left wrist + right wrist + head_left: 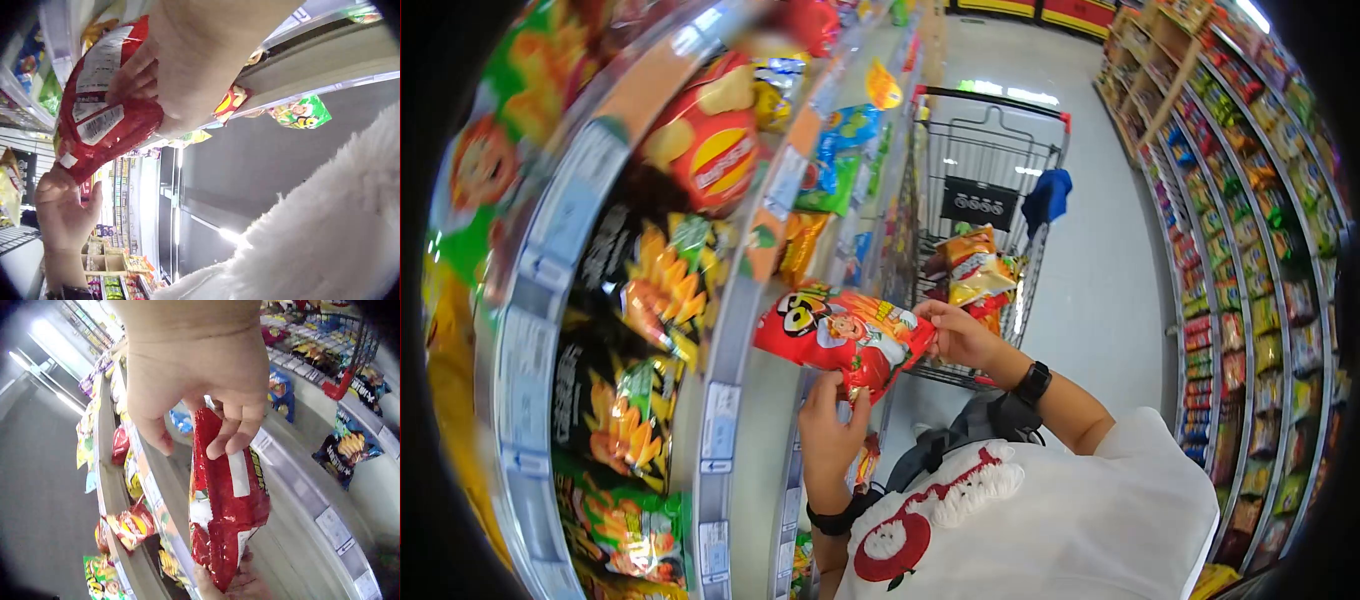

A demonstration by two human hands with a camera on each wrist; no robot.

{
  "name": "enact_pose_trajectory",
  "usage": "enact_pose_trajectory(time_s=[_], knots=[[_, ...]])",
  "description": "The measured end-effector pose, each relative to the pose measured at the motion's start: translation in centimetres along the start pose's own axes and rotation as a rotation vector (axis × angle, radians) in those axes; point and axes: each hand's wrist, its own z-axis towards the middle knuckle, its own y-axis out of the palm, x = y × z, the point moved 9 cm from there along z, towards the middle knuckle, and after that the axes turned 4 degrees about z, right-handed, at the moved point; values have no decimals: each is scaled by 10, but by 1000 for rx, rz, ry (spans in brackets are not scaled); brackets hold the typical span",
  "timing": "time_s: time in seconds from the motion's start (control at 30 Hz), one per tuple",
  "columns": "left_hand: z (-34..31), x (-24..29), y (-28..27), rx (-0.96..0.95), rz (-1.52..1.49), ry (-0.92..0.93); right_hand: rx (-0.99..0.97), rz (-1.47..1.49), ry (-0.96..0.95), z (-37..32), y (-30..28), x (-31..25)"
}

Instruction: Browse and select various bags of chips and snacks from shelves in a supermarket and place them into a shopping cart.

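Note:
Between my two hands is a red snack bag (850, 335) with a cartoon figure on its front. My left hand (828, 430) holds its lower edge, thumb in front. In the left wrist view the left hand's (140, 78) fingers lie over the back of the bag (94, 100), beside a white printed label. My right hand (960, 333) pinches the bag's right end between thumb and fingers. From the right wrist, the right hand (194, 381) is at the top of the bag (231, 494), with the left hand (240, 587) at its bottom.
A wire shopping cart (990, 130) holding several snack bags (978, 272) and a blue cloth (1048, 200) stands ahead. Shelves of chip bags (715, 140) run close along the left. Across the aisle floor (1100, 260) stand more stocked shelves (1250, 260).

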Motion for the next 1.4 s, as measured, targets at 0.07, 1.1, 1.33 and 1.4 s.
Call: enact_pose_trajectory(time_s=[0.07, 1.1, 1.33, 1.4], knots=[[12, 14, 27, -105, 52, 77, 59, 7, 21, -20, -21, -6], [142, -115, 452, -213, -125, -372, 659, -658, 163, -90, -327, -166], [145, -63, 381, -216, -213, -473, 682, -1228, 52, -83, -302, -217], [135, -70, 364, -206, -251, -481, 574, -1445, -163, -67, -288, -227]])
